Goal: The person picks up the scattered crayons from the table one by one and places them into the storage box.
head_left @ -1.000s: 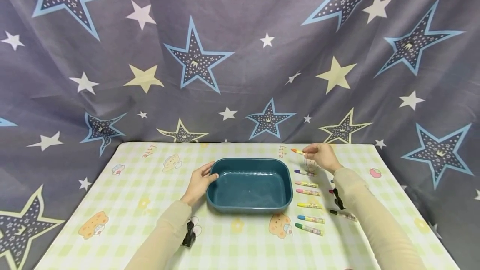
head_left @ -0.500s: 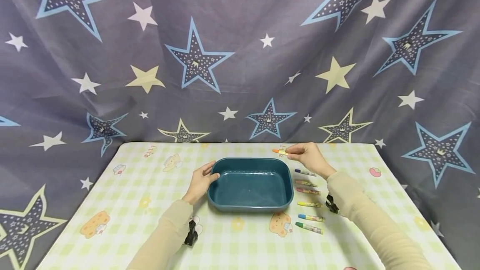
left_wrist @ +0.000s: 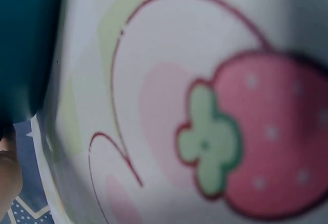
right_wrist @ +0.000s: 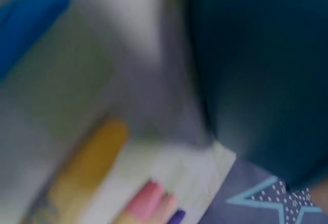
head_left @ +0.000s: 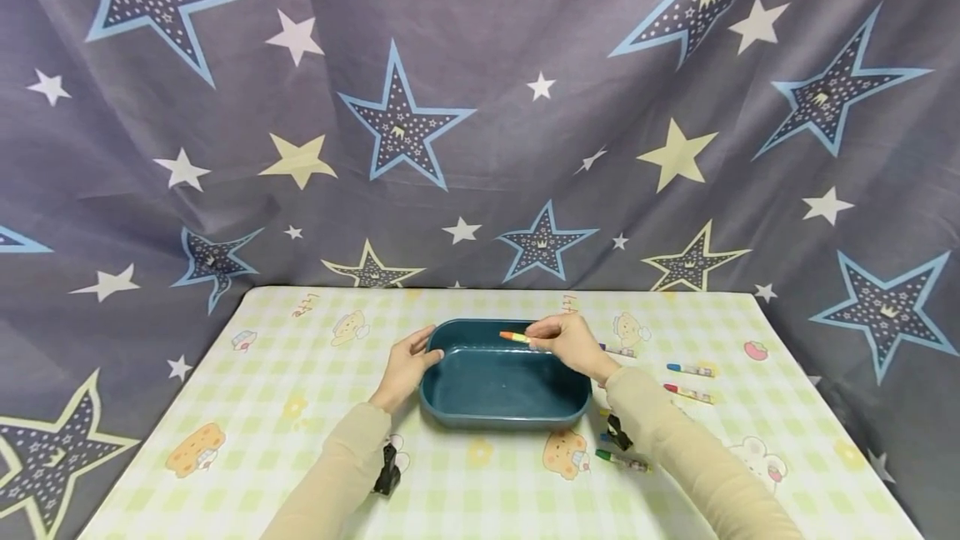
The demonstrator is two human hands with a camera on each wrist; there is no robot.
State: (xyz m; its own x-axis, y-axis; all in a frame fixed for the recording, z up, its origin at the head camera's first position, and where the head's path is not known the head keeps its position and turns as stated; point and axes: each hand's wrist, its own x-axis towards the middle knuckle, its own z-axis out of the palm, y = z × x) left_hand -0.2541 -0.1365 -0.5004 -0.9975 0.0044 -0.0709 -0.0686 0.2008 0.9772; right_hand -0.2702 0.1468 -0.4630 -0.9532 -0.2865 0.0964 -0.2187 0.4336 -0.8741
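Note:
A dark teal rectangular plastic tub [head_left: 504, 421] stands on the table. My left hand [head_left: 403, 369] grips its left rim, thumb over the inner side and fingers outside. Between thumb and fingertips my right hand [head_left: 572, 343] pinches an orange-tipped crayon [head_left: 513, 337], which lies across the view over the tub's back right part. In the right wrist view the tub's wall [right_wrist: 256, 70] fills the right side, and the held crayon is out of sight. The left wrist view catches a tub corner [left_wrist: 25, 44] and part of the left hand [left_wrist: 9, 183].
Right of the tub lie a purple crayon [head_left: 619, 351] and a green crayon [head_left: 624, 462], with others partly under the right forearm. A yellow crayon [right_wrist: 84, 175] and a pink one [right_wrist: 144, 201] show there. Farther right are a blue crayon [head_left: 692, 370] and a red crayon [head_left: 688, 394].
My right hand has carried the orange crayon leftward from the table's back right to over the tub. The left hand keeps its hold on the rim.

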